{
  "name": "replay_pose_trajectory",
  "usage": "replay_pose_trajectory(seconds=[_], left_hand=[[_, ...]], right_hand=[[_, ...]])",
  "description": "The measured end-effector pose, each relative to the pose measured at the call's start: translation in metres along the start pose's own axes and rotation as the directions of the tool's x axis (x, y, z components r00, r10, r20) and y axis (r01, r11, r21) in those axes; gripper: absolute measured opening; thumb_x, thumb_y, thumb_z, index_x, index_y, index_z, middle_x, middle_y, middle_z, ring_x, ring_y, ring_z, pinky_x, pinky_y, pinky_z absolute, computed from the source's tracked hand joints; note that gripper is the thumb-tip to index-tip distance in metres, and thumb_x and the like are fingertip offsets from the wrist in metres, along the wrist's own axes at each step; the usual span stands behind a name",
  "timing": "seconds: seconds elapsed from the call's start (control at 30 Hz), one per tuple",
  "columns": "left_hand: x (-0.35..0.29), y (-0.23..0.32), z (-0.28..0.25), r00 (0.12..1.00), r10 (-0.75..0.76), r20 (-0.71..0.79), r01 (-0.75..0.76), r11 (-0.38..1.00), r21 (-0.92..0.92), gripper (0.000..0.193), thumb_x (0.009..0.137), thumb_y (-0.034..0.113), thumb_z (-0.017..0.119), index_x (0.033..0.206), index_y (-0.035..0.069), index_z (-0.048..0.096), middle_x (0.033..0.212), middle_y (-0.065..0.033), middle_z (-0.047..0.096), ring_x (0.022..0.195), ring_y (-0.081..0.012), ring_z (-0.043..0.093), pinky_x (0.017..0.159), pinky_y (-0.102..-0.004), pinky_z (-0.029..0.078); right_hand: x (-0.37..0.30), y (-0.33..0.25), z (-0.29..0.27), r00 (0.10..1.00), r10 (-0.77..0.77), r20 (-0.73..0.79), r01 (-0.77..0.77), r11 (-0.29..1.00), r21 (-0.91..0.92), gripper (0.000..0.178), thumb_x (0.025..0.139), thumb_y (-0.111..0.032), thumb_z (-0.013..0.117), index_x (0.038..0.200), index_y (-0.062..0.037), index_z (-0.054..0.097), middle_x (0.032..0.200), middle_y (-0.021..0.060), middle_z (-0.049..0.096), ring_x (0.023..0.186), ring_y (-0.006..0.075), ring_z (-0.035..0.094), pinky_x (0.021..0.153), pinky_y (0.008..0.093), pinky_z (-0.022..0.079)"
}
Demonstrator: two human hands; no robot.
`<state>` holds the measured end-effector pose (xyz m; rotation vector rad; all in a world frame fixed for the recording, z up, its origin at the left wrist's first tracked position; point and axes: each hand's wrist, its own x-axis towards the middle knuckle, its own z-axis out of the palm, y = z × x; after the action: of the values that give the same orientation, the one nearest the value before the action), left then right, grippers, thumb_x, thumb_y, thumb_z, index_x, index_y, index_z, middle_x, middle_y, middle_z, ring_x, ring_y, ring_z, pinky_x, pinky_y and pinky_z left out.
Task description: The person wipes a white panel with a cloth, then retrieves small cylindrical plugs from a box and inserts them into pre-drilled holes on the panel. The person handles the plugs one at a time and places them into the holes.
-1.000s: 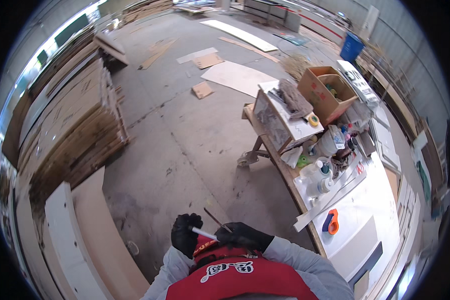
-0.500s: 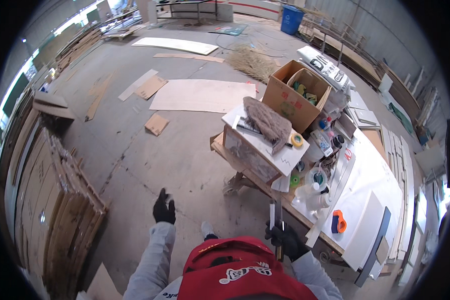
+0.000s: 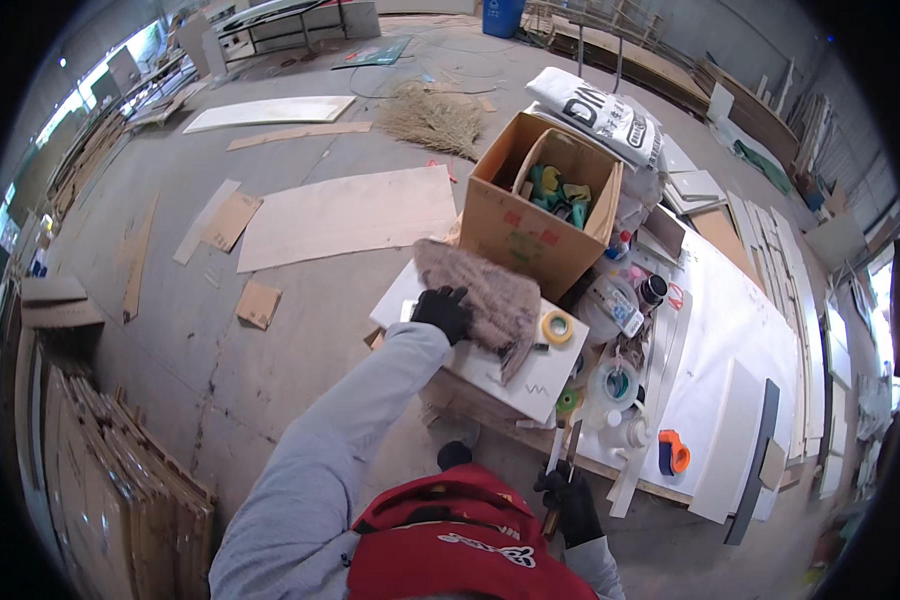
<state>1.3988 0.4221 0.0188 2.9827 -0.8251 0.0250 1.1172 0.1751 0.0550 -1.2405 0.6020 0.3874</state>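
Note:
My left hand (image 3: 442,312), in a black glove, reaches onto a white-topped box (image 3: 395,293) beside the left edge of a brown fuzzy cloth (image 3: 485,297). Its fingers are curled downward, and whatever lies under them is hidden. Down at my right side, my right hand (image 3: 573,508), also gloved in black, is closed around two long thin tools (image 3: 560,450). One is whitish and the other has a dark blade; their exact kind is unclear. Near the cloth, a yellow tape roll (image 3: 557,327) lies on the box top.
An open cardboard box (image 3: 515,225) stands behind the cloth. Bottles (image 3: 610,305) and an orange tape dispenser (image 3: 674,453) are on the white worktable (image 3: 710,340) to the right. Stacked cardboard-wrapped panels (image 3: 120,480) stand at lower left; loose boards (image 3: 355,215) lie on the floor.
I have moved closer to the worktable. My left hand has gone from above the floor to the box top beside the cloth. My right hand still grips the tools.

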Motion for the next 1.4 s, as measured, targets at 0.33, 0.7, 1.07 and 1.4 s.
replay_pose_trajectory(seconds=[0.33, 0.7, 1.07, 1.4], left_hand=[[0.045, -0.084, -0.051, 0.898, -0.412, -0.157, -0.200, -0.064, -0.978, 0.038, 0.095, 0.024, 0.042, 0.125, 0.001, 0.047, 0.129, -0.0119, 0.049, 0.113, -0.0232, 0.051, 0.097, -0.0373, 0.041], [0.035, -0.166, -0.100, 0.726, -0.670, -0.156, -0.270, -0.068, -0.960, 0.022, 0.093, 0.013, 0.043, 0.108, 0.000, 0.053, 0.106, -0.0102, 0.058, 0.095, -0.0198, 0.057, 0.083, -0.0306, 0.047], [0.118, -0.098, 0.020, 0.953, 0.297, -0.054, -0.279, 0.797, -0.536, 0.046, 0.076, 0.024, 0.066, 0.118, 0.008, 0.054, 0.113, -0.0176, 0.057, 0.105, -0.0324, 0.054, 0.089, -0.0410, 0.044], [0.054, -0.156, -0.014, 0.868, -0.170, -0.466, -0.135, 0.824, -0.551, 0.022, 0.081, 0.005, 0.058, 0.104, 0.003, 0.060, 0.098, -0.0119, 0.063, 0.090, -0.0282, 0.060, 0.080, -0.0368, 0.047]], right_hand=[[0.078, -0.070, -0.003, 0.996, -0.049, -0.072, 0.055, 0.994, 0.091, 0.018, 0.086, -0.012, 0.054, 0.102, -0.0052, 0.053, 0.075, 0.0027, 0.058, 0.050, 0.0046, 0.043, 0.045, 0.0162, 0.031], [0.105, -0.090, 0.027, 0.960, -0.070, -0.272, 0.066, 0.998, -0.025, 0.027, 0.085, -0.022, 0.061, 0.105, -0.0056, 0.055, 0.071, 0.0019, 0.059, 0.050, 0.0035, 0.041, 0.045, 0.0184, 0.032], [0.131, -0.097, 0.088, 0.924, -0.056, -0.379, -0.028, 0.977, -0.214, 0.023, 0.084, -0.017, 0.061, 0.103, -0.0036, 0.058, 0.072, 0.0024, 0.061, 0.055, 0.0060, 0.047, 0.050, 0.0204, 0.038], [0.181, -0.077, 0.094, 0.886, -0.319, -0.336, 0.119, 0.857, -0.501, 0.030, 0.078, -0.015, 0.065, 0.102, 0.0010, 0.055, 0.086, 0.0048, 0.051, 0.062, 0.0103, 0.051, 0.054, 0.0244, 0.043]])
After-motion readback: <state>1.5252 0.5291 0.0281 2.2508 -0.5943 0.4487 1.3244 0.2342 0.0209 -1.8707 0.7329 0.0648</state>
